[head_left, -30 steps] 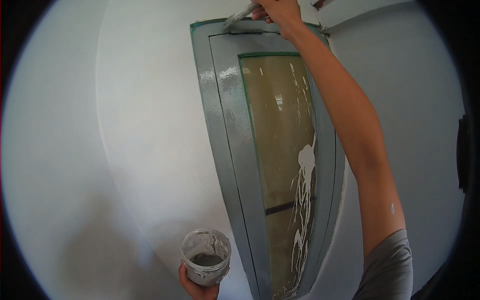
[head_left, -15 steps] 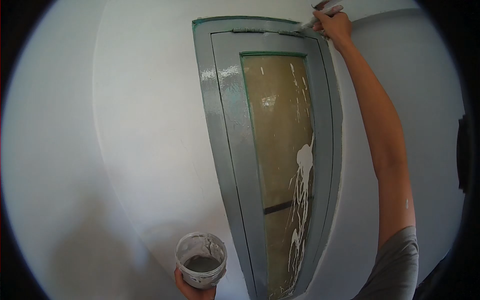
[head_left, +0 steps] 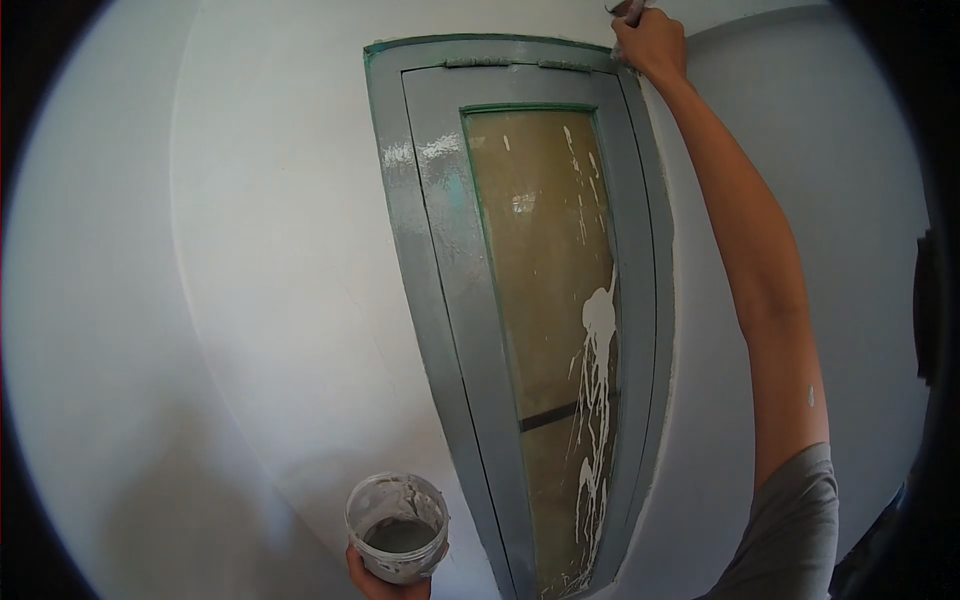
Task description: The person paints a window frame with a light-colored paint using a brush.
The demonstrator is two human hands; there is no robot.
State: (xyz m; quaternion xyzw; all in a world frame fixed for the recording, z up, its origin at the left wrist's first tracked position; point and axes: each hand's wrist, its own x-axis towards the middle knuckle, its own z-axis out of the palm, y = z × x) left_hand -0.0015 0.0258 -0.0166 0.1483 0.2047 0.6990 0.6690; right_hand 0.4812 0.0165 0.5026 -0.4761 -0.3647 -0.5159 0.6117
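Note:
My right hand (head_left: 652, 45) is raised to the upper right corner of a grey-painted window frame (head_left: 545, 50) and is closed around a paintbrush (head_left: 633, 12). The bristles are mostly hidden behind the hand, near the frame's corner. Low in the view, my left hand (head_left: 372, 578) grips a clear plastic tub (head_left: 400, 568) from below. Grey paint (head_left: 402, 535) lies in its bottom, and smears coat the inner wall. Green shows along the frame's top edge and around the glass.
The brownish glass pane (head_left: 545, 250) carries a white paint splash (head_left: 598, 315) with long drips. Two hinges (head_left: 477, 63) sit along the top. White wall (head_left: 290, 250) spreads to the left, and a greyish wall (head_left: 840, 200) to the right. A dark object (head_left: 925, 310) stands at the right edge.
My right hand has turned and moved slightly left and up with the paintbrush, to the frame's corner. The window has shifted left in view; the tub sits slightly lower.

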